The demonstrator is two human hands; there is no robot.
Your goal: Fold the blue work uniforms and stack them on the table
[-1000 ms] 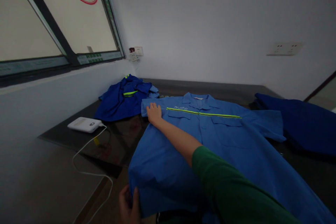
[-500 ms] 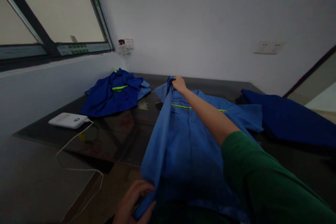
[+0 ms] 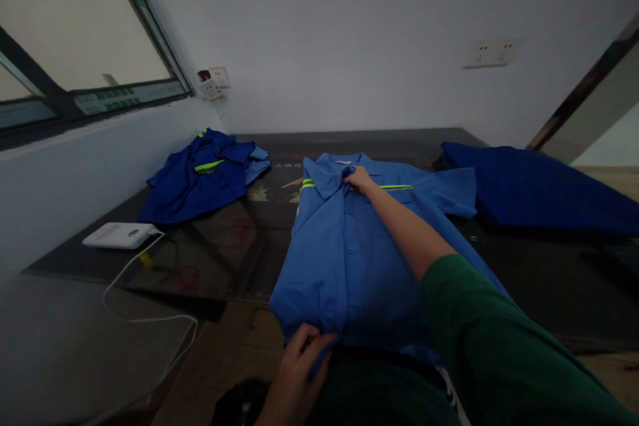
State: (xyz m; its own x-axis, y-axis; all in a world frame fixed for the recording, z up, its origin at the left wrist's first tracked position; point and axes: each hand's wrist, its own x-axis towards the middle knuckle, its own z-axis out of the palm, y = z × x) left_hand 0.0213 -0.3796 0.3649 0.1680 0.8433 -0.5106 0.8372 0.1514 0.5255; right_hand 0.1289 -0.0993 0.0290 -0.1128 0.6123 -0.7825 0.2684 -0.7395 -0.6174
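From where I stand, a short-sleeved light-blue work shirt [image 3: 319, 253] lies front up on the counter [image 3: 219, 246], its collar [image 3: 344, 160] pointing at the wall and its hem end drawn up against the person's body. The left side of the shirt is turned inward over the front, its edge running beside the row of buttons.

Both hands are at work on that edge. The right hand [image 3: 357, 180], reaching out of a green sleeve [image 3: 489, 326], has its fingers closed on a bunched bit of cloth just below the collar. The left hand [image 3: 301, 363] pinches the hem end between thumb and fingers, a scrap of blue showing in its grip.

I'd judge the step in hand to be laying this side fold across the front. To my eye, the next move calls for keeping the edge taut between the two grips, setting it down straight, then easing the fingers off without dragging it. The bunching under the right hand seems likeliest to leave a crease.

Left of the shirt sit a crumpled royal-blue garment [image 3: 200, 176] and, nearer the person, a white power bank [image 3: 117, 235] with its cable [image 3: 150, 320]; right of it lies a flat stack of dark-blue cloth [image 3: 534, 190].
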